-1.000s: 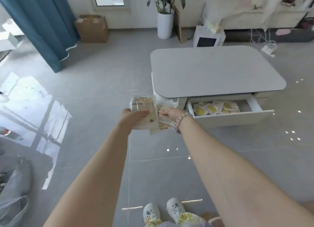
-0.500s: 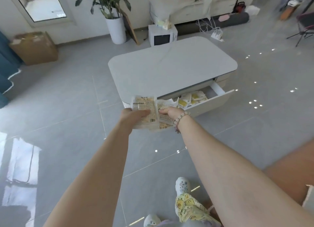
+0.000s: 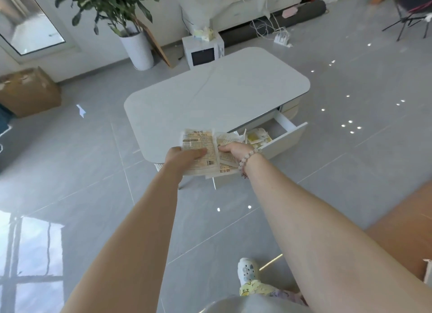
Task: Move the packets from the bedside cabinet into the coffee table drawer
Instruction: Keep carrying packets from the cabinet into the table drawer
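Observation:
Both of my hands carry a stack of pale printed packets (image 3: 201, 144) in front of me. My left hand (image 3: 181, 156) grips the left side, thumb laid across the top packet. My right hand (image 3: 236, 150), with a bead bracelet at the wrist, grips the packets on the right. Just beyond them stands the white coffee table (image 3: 217, 95). Its drawer (image 3: 289, 135) is pulled open toward the right and holds several yellow-and-white packets (image 3: 258, 137). The bedside cabinet is out of view.
A tall white pot with a plant (image 3: 139, 48) and a small white box-shaped appliance (image 3: 203, 53) stand behind the table. A cardboard box (image 3: 28, 90) sits at the left wall. Cables and a power strip (image 3: 281, 36) lie on the grey tiled floor. My foot (image 3: 247, 271) shows below.
I have walked closer to the coffee table and round toward its left end; it now looks larger and the drawer opens to the right. Both hands keep holding the packets.

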### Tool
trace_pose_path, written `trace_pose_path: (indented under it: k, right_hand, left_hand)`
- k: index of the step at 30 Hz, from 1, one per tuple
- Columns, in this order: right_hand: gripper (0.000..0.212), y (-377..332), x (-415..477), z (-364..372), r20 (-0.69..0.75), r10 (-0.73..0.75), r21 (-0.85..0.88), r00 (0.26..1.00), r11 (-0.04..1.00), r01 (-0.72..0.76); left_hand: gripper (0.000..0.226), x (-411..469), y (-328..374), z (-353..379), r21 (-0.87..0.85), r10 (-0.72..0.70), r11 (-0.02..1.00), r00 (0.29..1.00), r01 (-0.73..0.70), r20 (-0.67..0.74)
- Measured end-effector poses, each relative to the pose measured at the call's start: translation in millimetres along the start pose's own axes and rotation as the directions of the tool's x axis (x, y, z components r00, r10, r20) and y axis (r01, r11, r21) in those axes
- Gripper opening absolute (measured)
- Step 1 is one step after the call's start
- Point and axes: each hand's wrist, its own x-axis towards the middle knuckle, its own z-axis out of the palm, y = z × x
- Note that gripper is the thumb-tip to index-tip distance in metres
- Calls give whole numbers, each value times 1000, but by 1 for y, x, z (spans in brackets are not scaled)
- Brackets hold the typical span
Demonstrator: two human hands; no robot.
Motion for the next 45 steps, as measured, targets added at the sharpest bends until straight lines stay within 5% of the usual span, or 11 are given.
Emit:
trace_pose_path:
  k: [21, 31, 45]
  right_hand:
    - [32, -9, 81, -151, -153, 144, 161, 978, 980, -119]
    - [62, -62, 152, -187, -169, 178, 68, 969, 983, -169]
    - [60, -104, 276, -206, -180, 262, 131, 948, 962, -241]
  left_hand:
    - [25, 83, 81, 159, 147, -3, 989, 985, -23, 175]
    - [20, 167, 139, 201, 153, 8, 987, 960, -53, 279]
    - [22, 289, 167, 234, 191, -118, 980, 948, 62, 295]
